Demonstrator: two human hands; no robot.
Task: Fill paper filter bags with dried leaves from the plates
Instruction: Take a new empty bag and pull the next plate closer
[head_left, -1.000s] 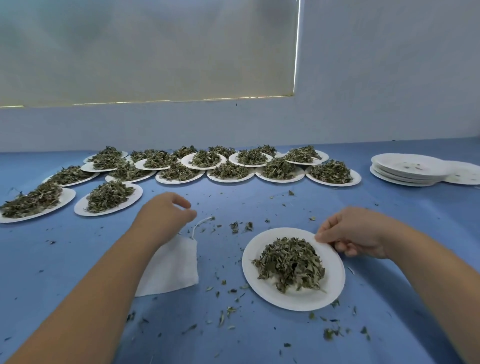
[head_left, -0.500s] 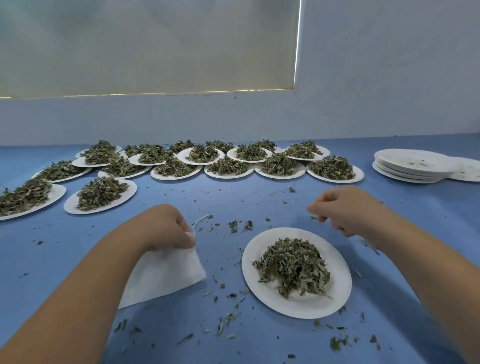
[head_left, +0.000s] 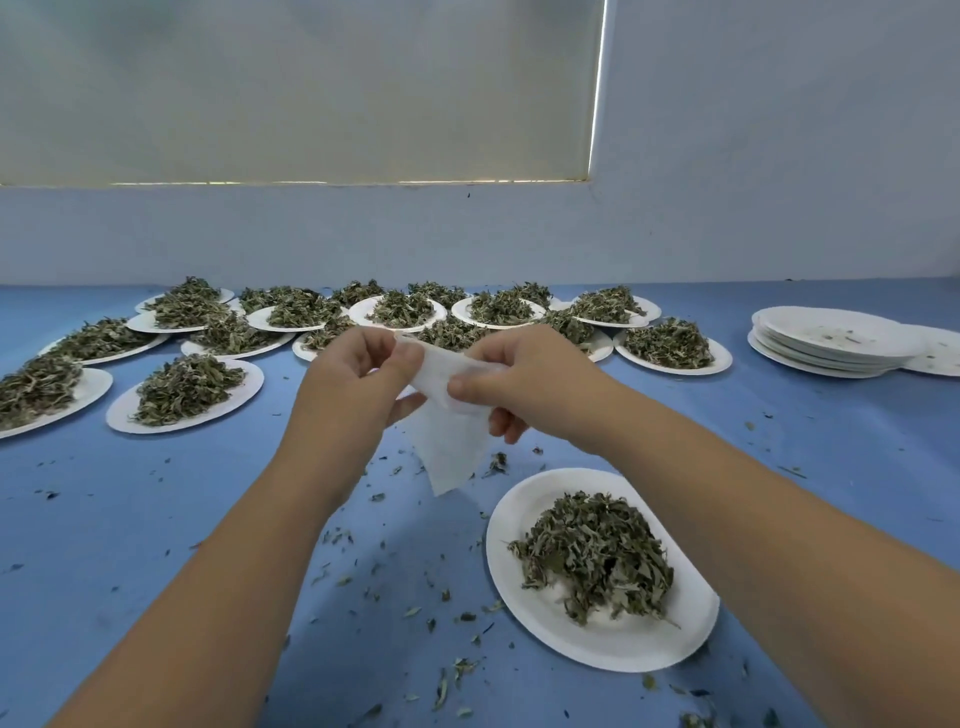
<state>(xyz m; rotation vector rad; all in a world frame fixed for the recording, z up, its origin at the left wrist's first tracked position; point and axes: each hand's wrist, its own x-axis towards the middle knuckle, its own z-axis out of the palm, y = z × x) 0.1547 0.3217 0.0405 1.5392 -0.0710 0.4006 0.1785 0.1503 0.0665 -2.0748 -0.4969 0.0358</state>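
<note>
Across the far side of the blue table (head_left: 104, 519), rows of full plates (head_left: 244, 387) are laid out, with empty plates (head_left: 831, 343) stacked at far right. The bag (head_left: 449, 441) is held in the air at centre, its top edge pinched between thumb and curled fingers of the left hand (head_left: 358, 379) and the right hand (head_left: 524, 379). One plate (head_left: 623, 644) of leaves (head_left: 592, 551) is placed near right.

Both hands (head_left: 436, 384) lifted filter bag (head_left: 449, 441) off table

The filter bag (head_left: 451, 441) has its top hidden by fingers (head_left: 470, 385).
</note>
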